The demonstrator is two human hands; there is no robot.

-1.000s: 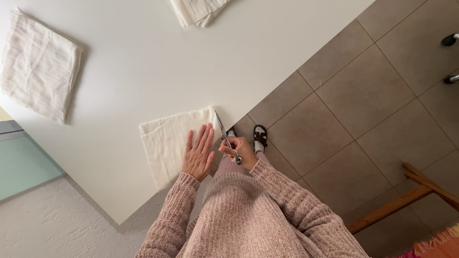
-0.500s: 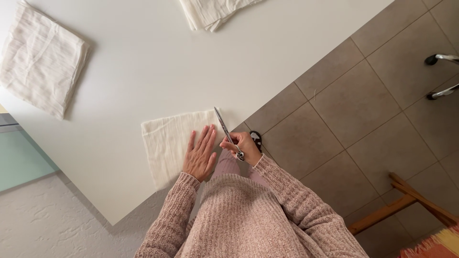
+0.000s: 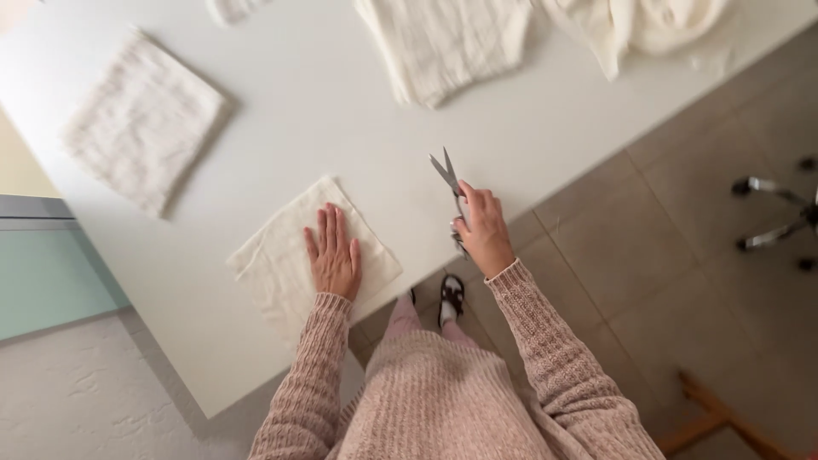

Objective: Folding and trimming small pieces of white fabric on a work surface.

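Observation:
My left hand (image 3: 333,253) lies flat, fingers together, on a small cream square of cloth (image 3: 277,260) near the white table's front edge (image 3: 204,375). My right hand (image 3: 481,228) grips a pair of metal scissors (image 3: 449,176) by the handles, blades slightly apart and pointing away from me over the table, to the right of the cloth and apart from it.
Another folded cream cloth (image 3: 141,121) lies at the far left. A larger folded cloth (image 3: 447,43) and a bunched heap of white fabric (image 3: 648,25) sit at the far side. Tiled floor (image 3: 682,255), a chair's wheeled base (image 3: 780,213) and a wooden frame (image 3: 716,417) lie right.
My right hand has moved away from the left hand to the right and forward, carrying the scissors. The view has shifted, showing more of the table's far side. My left hand stays on the cloth.

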